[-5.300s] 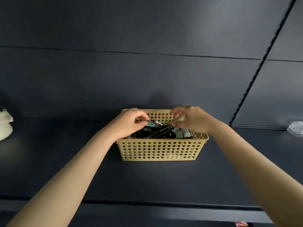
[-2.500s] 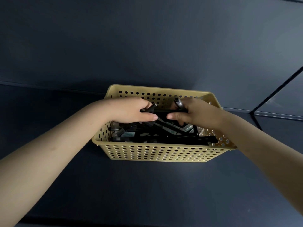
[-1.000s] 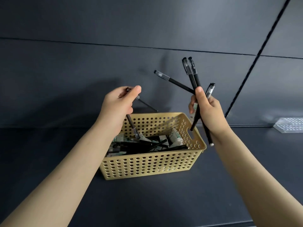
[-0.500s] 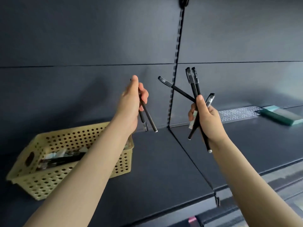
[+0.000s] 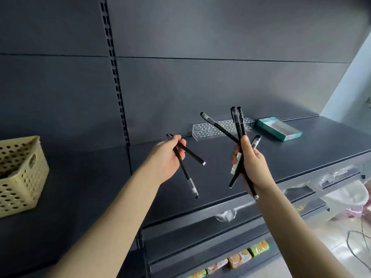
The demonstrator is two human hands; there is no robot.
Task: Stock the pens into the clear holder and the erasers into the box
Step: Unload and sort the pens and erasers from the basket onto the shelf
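Pens carry, both hands loaded over front half of shelf. Pinches two black pens in left hand, crossed, lower ends hanging down and right. Wraps right hand round a fanned bunch of pens, fist tight at mid-barrel, caps mostly up; pale item under those fingers, cannot tell whether eraser or pen.

Clear holder at back edge of shelf, against back panel, rows of holes up, no pen in it as far as visible. Teal box just right of it, toward back right corner. Perforated basket at left edge, well apart.

Next, likely: square up the fan, caps one way, then feed one pen per hole, upright, starting with the left pair. Risk: loose fan slipping, pens rolling off front edge.

Room: bare shelf between hands and holder, straight reach forward. Mind the box on the right and the front edge under the wrists.
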